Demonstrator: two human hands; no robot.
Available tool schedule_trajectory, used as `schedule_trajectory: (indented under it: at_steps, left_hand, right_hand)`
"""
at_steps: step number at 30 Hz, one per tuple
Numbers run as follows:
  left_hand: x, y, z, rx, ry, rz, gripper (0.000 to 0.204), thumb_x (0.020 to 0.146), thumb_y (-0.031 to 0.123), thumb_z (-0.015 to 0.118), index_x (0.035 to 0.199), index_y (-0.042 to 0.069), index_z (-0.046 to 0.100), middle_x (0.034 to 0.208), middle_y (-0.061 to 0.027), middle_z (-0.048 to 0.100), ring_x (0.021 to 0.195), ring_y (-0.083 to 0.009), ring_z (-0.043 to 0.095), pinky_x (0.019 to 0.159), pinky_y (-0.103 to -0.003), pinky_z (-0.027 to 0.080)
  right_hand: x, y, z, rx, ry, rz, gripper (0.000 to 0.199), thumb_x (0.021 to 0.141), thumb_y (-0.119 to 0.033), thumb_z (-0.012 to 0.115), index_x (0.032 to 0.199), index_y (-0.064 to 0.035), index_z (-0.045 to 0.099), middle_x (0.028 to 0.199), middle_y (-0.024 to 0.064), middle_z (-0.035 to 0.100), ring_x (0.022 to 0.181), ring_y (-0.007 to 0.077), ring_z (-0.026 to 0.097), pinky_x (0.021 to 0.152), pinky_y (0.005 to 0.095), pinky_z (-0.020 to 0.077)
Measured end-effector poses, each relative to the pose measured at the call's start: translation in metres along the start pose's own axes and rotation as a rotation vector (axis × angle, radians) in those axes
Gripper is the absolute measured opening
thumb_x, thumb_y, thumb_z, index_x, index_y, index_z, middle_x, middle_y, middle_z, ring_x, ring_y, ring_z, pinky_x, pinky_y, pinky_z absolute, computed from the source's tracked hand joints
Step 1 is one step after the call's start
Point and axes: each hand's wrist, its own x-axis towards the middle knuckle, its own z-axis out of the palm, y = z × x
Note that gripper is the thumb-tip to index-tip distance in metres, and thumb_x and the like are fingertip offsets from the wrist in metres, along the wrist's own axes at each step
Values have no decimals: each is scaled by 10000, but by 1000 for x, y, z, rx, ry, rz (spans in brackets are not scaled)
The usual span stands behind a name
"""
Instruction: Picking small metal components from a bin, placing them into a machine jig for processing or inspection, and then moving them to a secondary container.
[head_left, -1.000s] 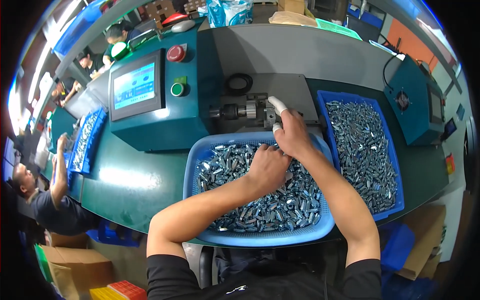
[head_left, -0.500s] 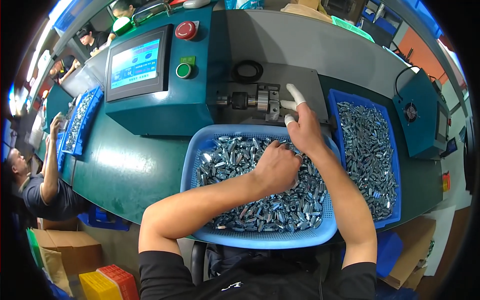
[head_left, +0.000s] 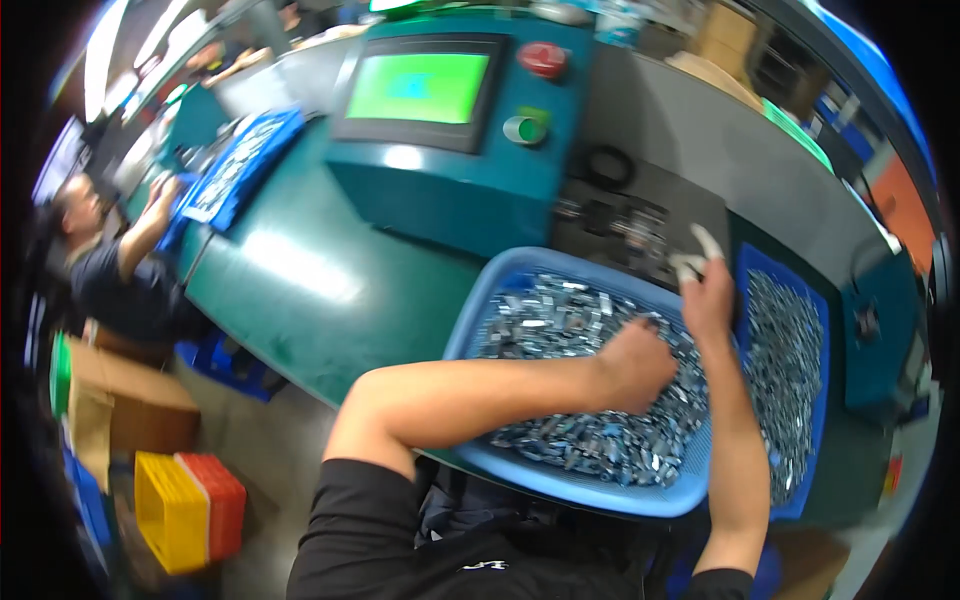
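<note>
My left hand [head_left: 637, 362] is curled down into a heap of small shiny metal parts [head_left: 570, 320] that fills a blue plastic basket [head_left: 478, 310] in front of me. My right hand [head_left: 703, 288] is raised at the basket's far right corner, with white finger cots on two fingertips that pinch together by the dark metal fixture [head_left: 628, 228] of a teal machine. Whether a part sits between those fingertips I cannot tell. A second blue tray [head_left: 820, 400] of the same metal parts lies to the right of my right forearm.
The teal machine carries a green-lit screen [head_left: 420, 88], a red button [head_left: 543, 58] and a green button [head_left: 526, 129]. A seated person [head_left: 120, 265] works at the left by another blue tray [head_left: 235, 170]. Cardboard boxes [head_left: 130, 410] and yellow and red crates [head_left: 185, 505] stand on the floor.
The view has swung left, so the basket and both hands now sit at the right. My left hand stays in the parts; my right hand stays by the fixture.
</note>
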Motion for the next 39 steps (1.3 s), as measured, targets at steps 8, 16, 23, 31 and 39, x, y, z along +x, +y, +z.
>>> schedule_trajectory:
  at_steps: [8, 16, 23, 31, 39]
  left_hand:
    - [10, -1, 14, -37, 58, 15, 152, 683, 206, 665, 757, 80, 705, 834, -117, 686, 854, -266, 649, 865, -378, 441]
    - [4, -25, -3, -203, -43, 109, 279, 605, 262, 720, 785, 51, 697, 810, -152, 680, 808, -330, 659, 712, -418, 529]
    - [7, -20, -3, -227, -54, 120, 286, 598, 266, 725, 778, 46, 695, 798, -159, 677, 802, -349, 657, 721, -425, 529]
    - [-10, -31, -20, -232, -125, 39, 300, 615, 196, 685, 880, 58, 654, 811, -175, 659, 822, -351, 648, 768, -434, 511]
    - [5, -42, -18, -339, 64, 184, 209, 638, 105, 672, 839, 55, 645, 840, -120, 644, 889, -315, 606, 797, -406, 486]
  right_hand:
    - [11, -1, 2, 41, -84, 7, 523, 858, -17, 533, 1367, -66, 423, 829, 88, 628, 748, 147, 562, 723, 267, 451]
    - [36, -49, 2, -684, -180, -7, 571, 784, -228, 626, 1315, -81, 477, 826, 192, 665, 822, 369, 634, 759, 432, 488]
    - [30, -57, -2, -820, -87, -64, 378, 734, -247, 650, 1071, -75, 641, 808, 200, 668, 806, 398, 635, 731, 451, 498]
    - [12, -4, -89, -849, 42, 132, 307, 755, -349, 661, 769, -42, 674, 725, 183, 652, 759, 378, 631, 679, 448, 494]
    - [-16, 30, -142, -954, 167, 401, 381, 835, -441, 594, 793, -70, 666, 788, 189, 655, 805, 392, 628, 697, 478, 481]
